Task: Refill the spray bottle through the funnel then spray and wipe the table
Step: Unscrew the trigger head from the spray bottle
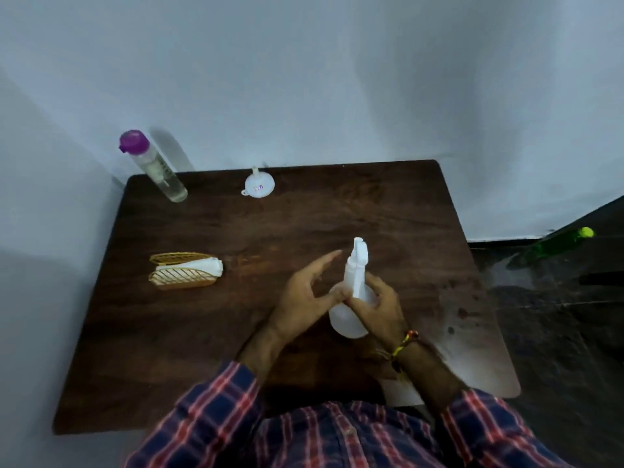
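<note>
A white spray bottle (349, 314) stands on the dark wooden table (236, 332), its trigger head pointing away from me. My right hand (378, 307) grips its neck and shoulder from the right. My left hand (307, 295) touches the bottle's left side with the thumb, the fingers stretched out and relaxed. A small white funnel (258, 187) lies at the table's far edge. A clear water bottle (157, 170) with a purple cap stands at the far left corner.
A gold wire holder (182, 276) with white napkins sits on the table's left side. A green bottle (557, 246) lies on the dark floor to the right. Walls close in behind and to the left of the table.
</note>
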The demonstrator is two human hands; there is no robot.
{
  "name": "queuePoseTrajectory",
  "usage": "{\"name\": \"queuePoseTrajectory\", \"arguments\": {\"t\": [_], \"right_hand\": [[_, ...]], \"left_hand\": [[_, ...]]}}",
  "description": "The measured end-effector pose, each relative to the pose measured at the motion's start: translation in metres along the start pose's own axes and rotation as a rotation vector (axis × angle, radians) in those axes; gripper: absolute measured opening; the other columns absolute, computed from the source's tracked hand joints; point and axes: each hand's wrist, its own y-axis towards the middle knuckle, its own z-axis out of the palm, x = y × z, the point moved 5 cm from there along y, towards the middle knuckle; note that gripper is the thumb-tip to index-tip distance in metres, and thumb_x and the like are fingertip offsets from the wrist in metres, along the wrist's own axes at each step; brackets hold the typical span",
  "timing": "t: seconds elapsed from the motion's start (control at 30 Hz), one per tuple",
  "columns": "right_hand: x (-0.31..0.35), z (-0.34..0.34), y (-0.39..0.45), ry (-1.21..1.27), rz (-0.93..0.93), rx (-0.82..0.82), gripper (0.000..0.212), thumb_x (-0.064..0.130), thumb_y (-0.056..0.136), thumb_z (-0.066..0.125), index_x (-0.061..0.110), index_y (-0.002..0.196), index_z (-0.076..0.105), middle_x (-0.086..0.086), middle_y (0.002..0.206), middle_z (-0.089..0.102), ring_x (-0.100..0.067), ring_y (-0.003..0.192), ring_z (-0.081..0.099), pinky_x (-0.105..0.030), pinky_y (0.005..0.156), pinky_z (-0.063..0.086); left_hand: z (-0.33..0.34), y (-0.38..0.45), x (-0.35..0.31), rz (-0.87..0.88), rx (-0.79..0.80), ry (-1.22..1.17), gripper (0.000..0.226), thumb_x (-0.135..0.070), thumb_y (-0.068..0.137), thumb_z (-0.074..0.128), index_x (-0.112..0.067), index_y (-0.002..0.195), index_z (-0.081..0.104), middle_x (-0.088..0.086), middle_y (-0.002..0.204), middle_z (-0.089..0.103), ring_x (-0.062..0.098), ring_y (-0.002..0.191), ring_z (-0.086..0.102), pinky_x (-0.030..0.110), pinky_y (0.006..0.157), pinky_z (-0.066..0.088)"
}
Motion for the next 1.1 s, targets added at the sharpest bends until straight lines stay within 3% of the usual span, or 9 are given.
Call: {"name": "queuePoseTrajectory", "arguments": {"t": [0.17,0.27,0.33,0.47,0.57,0.67,0.73,0.93,1.1], "right_hand": [[0.017,0.002,0.0,0.018,-0.068,0.025,0.068,0.067,0.068,0.067,0.022,0.119,0.067,0.008,0.112,0.07,-0.009,0.104,0.064,-0.039,0.092,0.055],[0.026,-0.001,0.001,0.025,-0.11,0.146,0.062,0.067,0.068,0.071,0.029,0.116,0.067,0.009,0.11,0.069,-0.009,0.104,0.064,-0.041,0.092,0.055],[0.033,0.001,-0.001,0.062,-0.106,0.258,0.054,0.058,0.073,0.075,0.029,0.118,0.067,0.006,0.112,0.07,-0.011,0.105,0.065,-0.044,0.094,0.055],[0.047,-0.006,-0.007,0.26,-0.087,0.416,0.028,0.029,0.085,0.075,0.016,0.109,0.071,-0.007,0.105,0.074,-0.027,0.096,0.071,-0.054,0.09,0.056],[0.053,-0.013,-0.008,0.413,-0.07,0.489,0.047,0.041,0.079,0.076,0.011,0.115,0.069,-0.014,0.111,0.072,-0.034,0.1,0.069,-0.054,0.089,0.055],[0.055,-0.016,-0.008,0.554,-0.044,0.61,0.076,0.049,0.067,0.082,0.015,0.131,0.057,-0.013,0.123,0.064,-0.031,0.109,0.065,-0.044,0.085,0.056],[0.059,-0.018,-0.01,0.577,-0.036,0.606,0.078,0.044,0.064,0.084,0.016,0.131,0.056,-0.013,0.122,0.064,-0.03,0.107,0.066,-0.04,0.08,0.057],[0.068,-0.023,-0.016,0.443,-0.152,0.339,0.066,0.047,0.061,0.08,0.023,0.12,0.062,0.001,0.112,0.067,-0.018,0.099,0.069,-0.03,0.071,0.059],[0.06,-0.03,-0.014,0.532,-0.11,0.389,0.069,0.045,0.06,0.082,0.019,0.12,0.062,-0.004,0.112,0.069,-0.022,0.097,0.07,-0.032,0.07,0.058]], "left_hand": [[0.003,-0.006,-0.027,0.066,-0.046,-0.127,0.046,-0.01,0.094,0.064,-0.012,0.139,0.053,-0.003,0.131,0.065,0.014,0.122,0.061,0.028,0.1,0.05],[-0.001,-0.008,-0.042,0.046,-0.045,-0.18,0.037,-0.009,0.098,0.056,-0.021,0.133,0.057,-0.005,0.125,0.068,0.011,0.119,0.062,0.024,0.095,0.052],[-0.002,-0.007,-0.049,0.013,-0.023,-0.214,0.029,-0.016,0.098,0.057,-0.025,0.125,0.061,-0.002,0.121,0.07,0.014,0.117,0.064,0.028,0.094,0.054],[0.0,-0.003,-0.062,-0.018,0.022,-0.213,0.033,-0.017,0.096,0.059,-0.007,0.128,0.061,0.008,0.118,0.072,0.02,0.112,0.067,0.032,0.093,0.054],[-0.004,-0.002,-0.071,-0.014,-0.087,-0.306,0.032,-0.02,0.092,0.062,-0.006,0.121,0.064,0.009,0.111,0.073,0.022,0.105,0.068,0.03,0.087,0.056],[-0.01,-0.002,-0.076,-0.049,-0.221,-0.507,0.04,-0.028,0.088,0.063,-0.005,0.121,0.064,0.016,0.114,0.071,0.029,0.107,0.066,0.04,0.093,0.055],[-0.01,-0.001,-0.08,-0.067,-0.253,-0.562,0.038,-0.024,0.091,0.062,-0.003,0.122,0.063,0.02,0.113,0.07,0.03,0.105,0.068,0.042,0.093,0.056],[-0.011,0.001,-0.077,-0.105,-0.497,-0.581,0.029,-0.012,0.085,0.073,0.001,0.11,0.068,0.016,0.098,0.075,0.03,0.095,0.073,0.047,0.092,0.057],[-0.006,-0.001,-0.08,-0.145,-0.379,-0.6,0.038,-0.024,0.081,0.073,-0.003,0.111,0.069,0.015,0.104,0.075,0.027,0.1,0.071,0.047,0.096,0.054]]}}
